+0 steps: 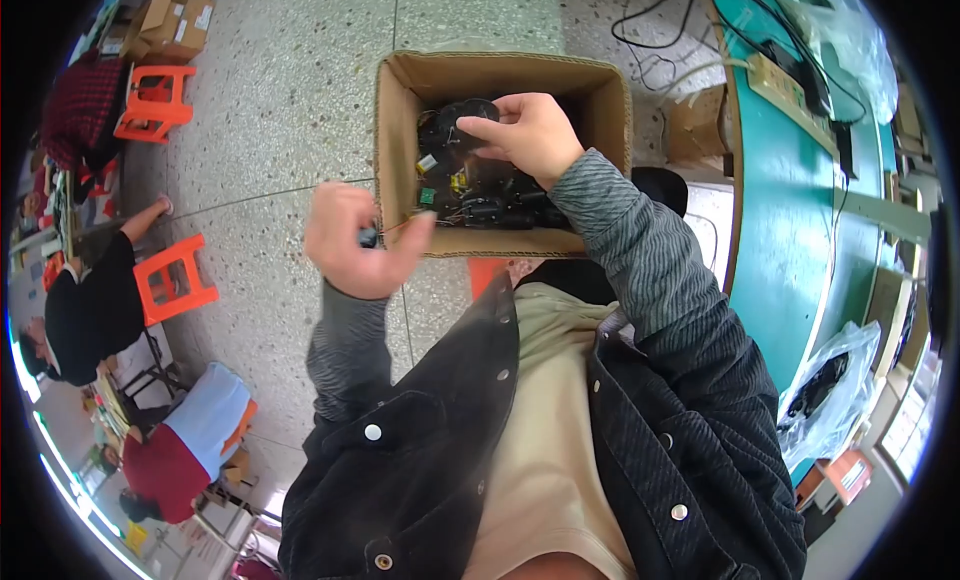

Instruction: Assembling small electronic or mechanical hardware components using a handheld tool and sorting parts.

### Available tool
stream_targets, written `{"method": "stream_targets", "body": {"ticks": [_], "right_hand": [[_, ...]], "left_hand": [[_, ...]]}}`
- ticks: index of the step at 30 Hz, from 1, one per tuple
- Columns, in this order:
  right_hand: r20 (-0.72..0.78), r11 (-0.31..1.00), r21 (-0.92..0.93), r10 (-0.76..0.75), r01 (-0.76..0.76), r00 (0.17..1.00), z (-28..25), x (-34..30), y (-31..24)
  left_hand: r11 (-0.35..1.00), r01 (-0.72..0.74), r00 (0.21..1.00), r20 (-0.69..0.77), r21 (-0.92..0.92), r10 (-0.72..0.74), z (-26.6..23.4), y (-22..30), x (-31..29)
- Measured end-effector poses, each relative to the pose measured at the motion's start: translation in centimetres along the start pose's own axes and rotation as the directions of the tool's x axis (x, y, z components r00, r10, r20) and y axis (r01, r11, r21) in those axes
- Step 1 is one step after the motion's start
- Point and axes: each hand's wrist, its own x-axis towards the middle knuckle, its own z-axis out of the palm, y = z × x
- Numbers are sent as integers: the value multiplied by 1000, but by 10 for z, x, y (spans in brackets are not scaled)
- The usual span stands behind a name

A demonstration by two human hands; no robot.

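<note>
Wires [458, 214] below the right grip [497, 126], which pinches a black part [455, 113], could snag if tugged. Left grip [355, 242], blurred, seems curled around a dark piece [369, 237].

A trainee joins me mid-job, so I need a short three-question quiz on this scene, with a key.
1. Which hand holds the rounded black part above the contents of the cardboard box?
A) left
B) right
2. True or false: orange stools stand on the picture's left side.
3. Fill in: the top of the workbench on the right is ____.

Key: 1 B; 2 true; 3 green.
</note>
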Motion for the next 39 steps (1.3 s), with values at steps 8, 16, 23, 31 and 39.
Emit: {"method": "stream_targets", "body": {"ticks": [8,16,23,31,39], "right_hand": [[-166,887,461,108,-20,980,51,94,67],[-376,984,-64,130,-165,917,39,124,93],[-251,698,-709,-120,-98,961,7,57,19],[489,970,241,-153,36,859,-11,-46,-11],[551,977,210,-81,-45,831,0,-34,-7]], "left_hand": [[991,-126,991,39,-45,128,33,-3,-14],[989,-146,985,84,-23,148,37,-5,-15],[982,-188,920,355,23,168,40,-9,-6],[949,-235,882,363,-211,299,48,6,38],[904,-31,868,437,-427,236,29,16,30]]}}
